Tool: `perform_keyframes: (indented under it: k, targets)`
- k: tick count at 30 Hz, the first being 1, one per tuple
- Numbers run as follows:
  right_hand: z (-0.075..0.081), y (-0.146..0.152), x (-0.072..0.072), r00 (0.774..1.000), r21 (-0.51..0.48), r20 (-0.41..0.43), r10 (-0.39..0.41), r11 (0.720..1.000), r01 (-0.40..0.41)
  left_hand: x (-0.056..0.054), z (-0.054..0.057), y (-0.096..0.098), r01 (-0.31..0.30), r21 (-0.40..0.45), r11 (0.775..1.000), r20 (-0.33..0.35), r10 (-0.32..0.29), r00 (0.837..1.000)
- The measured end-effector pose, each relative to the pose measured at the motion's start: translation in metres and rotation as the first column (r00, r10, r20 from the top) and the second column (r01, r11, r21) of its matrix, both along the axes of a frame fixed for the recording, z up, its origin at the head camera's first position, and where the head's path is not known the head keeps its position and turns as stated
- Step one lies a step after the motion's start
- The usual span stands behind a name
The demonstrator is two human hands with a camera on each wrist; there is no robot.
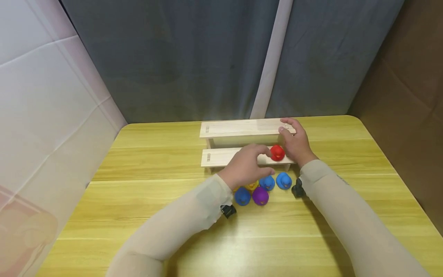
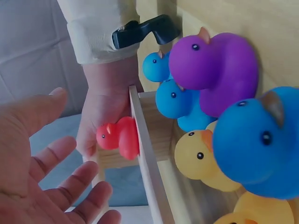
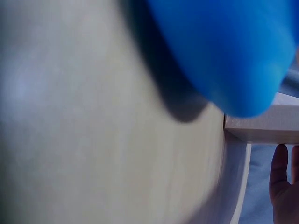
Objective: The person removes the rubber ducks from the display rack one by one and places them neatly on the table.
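A red rubber duck (image 1: 277, 153) sits at the right end of the lower step of a two-step wooden display shelf (image 1: 221, 157). My left hand (image 1: 246, 163) hovers over that step with its fingers spread and apart from the duck; the left wrist view shows the palm (image 2: 23, 186) holding nothing. My right hand (image 1: 298, 144) grips the right end of the upper step (image 1: 242, 128), thumb at the front edge and index finger at the back. In front of the shelf stand a purple duck (image 1: 260, 196), several blue ducks (image 1: 284, 181) and yellow ducks (image 2: 198, 156), partly hidden by my left hand.
A wooden table (image 1: 138, 200) carries everything. Grey curtains (image 1: 173, 61) hang behind it, a white cloth wall (image 1: 52, 96) stands at the left and a brown one (image 1: 408, 88) at the right. Close to my right wrist is a blue duck (image 3: 233, 60).
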State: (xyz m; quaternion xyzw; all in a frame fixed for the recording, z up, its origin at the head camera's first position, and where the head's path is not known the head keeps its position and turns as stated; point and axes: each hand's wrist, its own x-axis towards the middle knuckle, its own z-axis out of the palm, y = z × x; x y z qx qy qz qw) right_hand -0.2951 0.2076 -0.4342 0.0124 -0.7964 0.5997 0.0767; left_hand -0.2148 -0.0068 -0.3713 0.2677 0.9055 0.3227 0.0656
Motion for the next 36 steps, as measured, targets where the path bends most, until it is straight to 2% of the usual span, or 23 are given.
perform_keyframes:
  k: [3, 8, 17, 28, 36]
  targets:
    - [0.000, 0.000, 0.000, 1.000, 0.011, -0.009, 0.004, 1.000, -0.004, -0.008, -0.001, 0.006, 0.000, 0.035, 0.999, 0.033, -0.001, 0.999]
    - [-0.001, 0.001, 0.000, 1.000, 0.033, -0.012, 0.000, 0.999, 0.001, -0.019, -0.001, 0.015, -0.018, 0.047, 0.999, 0.066, 0.015, 0.998]
    - [0.000, 0.001, 0.000, 1.000, 0.018, 0.001, 0.010, 1.000, -0.010, -0.032, -0.005, 0.026, -0.028, 0.024, 0.999, 0.069, 0.026, 0.997]
    - [0.001, 0.001, 0.000, 1.000, 0.024, -0.021, 0.012, 1.000, -0.011, -0.042, -0.012, 0.032, -0.034, -0.018, 0.999, 0.039, 0.035, 0.999]
    - [0.000, 0.001, -0.002, 1.000, 0.034, -0.023, 0.006, 0.999, -0.006, -0.043, -0.013, 0.036, -0.037, -0.061, 0.997, 0.040, 0.040, 0.998]
